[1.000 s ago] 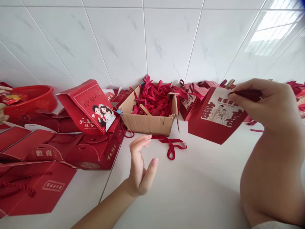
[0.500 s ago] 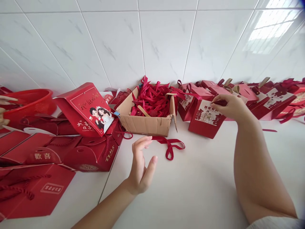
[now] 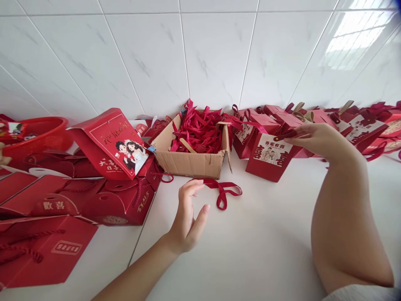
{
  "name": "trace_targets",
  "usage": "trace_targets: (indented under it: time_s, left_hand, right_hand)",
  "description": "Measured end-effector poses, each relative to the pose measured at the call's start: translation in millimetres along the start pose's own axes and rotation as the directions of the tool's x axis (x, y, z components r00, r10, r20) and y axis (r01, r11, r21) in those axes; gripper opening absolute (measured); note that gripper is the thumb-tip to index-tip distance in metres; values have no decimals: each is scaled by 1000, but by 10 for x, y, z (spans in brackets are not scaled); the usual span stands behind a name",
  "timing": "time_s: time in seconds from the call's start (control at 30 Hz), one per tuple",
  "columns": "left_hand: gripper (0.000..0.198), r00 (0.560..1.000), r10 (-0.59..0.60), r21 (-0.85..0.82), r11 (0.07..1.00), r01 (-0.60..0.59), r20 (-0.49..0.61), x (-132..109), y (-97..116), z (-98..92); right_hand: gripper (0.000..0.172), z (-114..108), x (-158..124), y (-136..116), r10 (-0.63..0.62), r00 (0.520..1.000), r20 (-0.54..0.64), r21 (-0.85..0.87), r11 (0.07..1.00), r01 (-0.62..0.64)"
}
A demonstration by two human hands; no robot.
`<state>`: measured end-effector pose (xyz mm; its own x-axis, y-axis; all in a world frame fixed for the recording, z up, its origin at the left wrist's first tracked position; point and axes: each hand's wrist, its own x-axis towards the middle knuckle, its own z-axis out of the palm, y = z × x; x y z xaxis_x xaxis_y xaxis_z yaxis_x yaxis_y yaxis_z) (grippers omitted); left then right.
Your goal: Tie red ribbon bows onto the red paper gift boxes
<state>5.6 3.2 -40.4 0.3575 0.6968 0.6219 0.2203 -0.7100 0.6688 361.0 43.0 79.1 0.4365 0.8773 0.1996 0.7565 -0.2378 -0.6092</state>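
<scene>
Resting at the right of the frame, our right hand has its fingertips close together against a dark red strap with a gold stud; we cannot tell whether they pinch it or only touch it. Our left hand, near the centre, holds nothing: the fingers are softly curled, the thumb stands apart.

Beneath the strap, right of centre, the red paper box with a white printed label seems to stand on the white tabletop, leaning a little. If the strap were tugged as we let go, we judge the box could tip or knock the red paper boxes just behind it.

By our left fingertips, a loose dark red ribbon lies looped; a careless sweep could snag it. Past it, an open brown cardboard carton is heaped with crimson ribbons, tangled enough, we think, to come out in clumps.

Further left, a red folded box with a cartoon couple perches tilted on other red cartons; a bump might slide it off.
</scene>
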Motion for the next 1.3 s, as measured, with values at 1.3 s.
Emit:
trace_targets:
  time_s: [1.3]
  left_hand:
    - [84, 747, -79, 555, 620, 555, -660, 1038, 96, -1842]
  right_hand:
    - [28, 421, 200, -136, -77, 983, -169, -6, 997, 77]
